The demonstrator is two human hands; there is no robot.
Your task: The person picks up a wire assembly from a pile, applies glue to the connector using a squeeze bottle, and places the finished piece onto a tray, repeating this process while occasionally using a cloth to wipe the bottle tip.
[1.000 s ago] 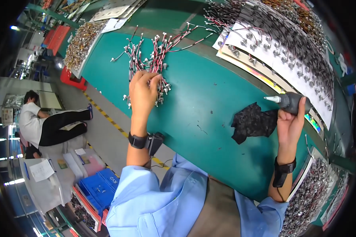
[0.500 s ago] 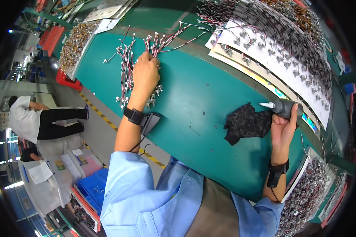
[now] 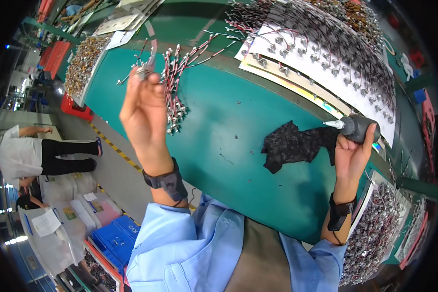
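Note:
My left hand (image 3: 148, 109) is raised over the far left of the green table, its thumb and fingers pinching a small silver metal part with wire leads (image 3: 143, 73). The leads rise blurred above the fingertips. Just right of that hand lies a bundle of red, black and white wires (image 3: 173, 82) with small metal ends and white plugs. On the right, my right hand (image 3: 351, 155) is wrapped round a dark grey squeeze bottle (image 3: 362, 129). Its pale nozzle points left, over a crumpled black cloth (image 3: 294, 146) on the table.
White sheets (image 3: 336, 63) bearing rows of wired metal parts line the table's far right side. More parts fill a tray (image 3: 374, 233) at the lower right and a board (image 3: 85, 65) at the far left. A person (image 3: 22, 153) stands beyond the aisle, near a blue crate (image 3: 114, 241).
My left hand has lifted off the wire bundle and moved left, turning palm up with a wired metal part in its fingers. The right hand still holds the bottle.

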